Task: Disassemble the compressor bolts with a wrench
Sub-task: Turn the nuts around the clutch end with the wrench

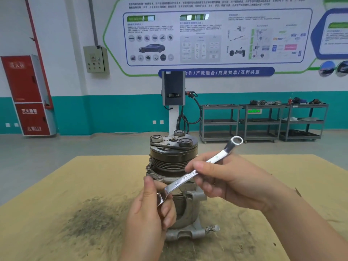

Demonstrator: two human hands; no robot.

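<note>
A grey metal compressor (173, 159) stands upright on the wooden table (56, 185), its black pulley and clutch plate on top. A silver double-ended ring wrench (190, 176) slants in front of it, one ring end up at the right, clear of the compressor. My left hand (150, 213) pinches the wrench's lower end. My right hand (231, 179) grips the wrench's middle between thumb and fingers. A small bolt (148, 168) shows on the compressor's left flange. My hands hide the lower housing.
A dark oily stain (94, 217) marks the table at the left. Beyond the table stand a charging post (173, 91), grey shelf carts (263, 121) along the wall, and a red fire cabinet (28, 95) at the left.
</note>
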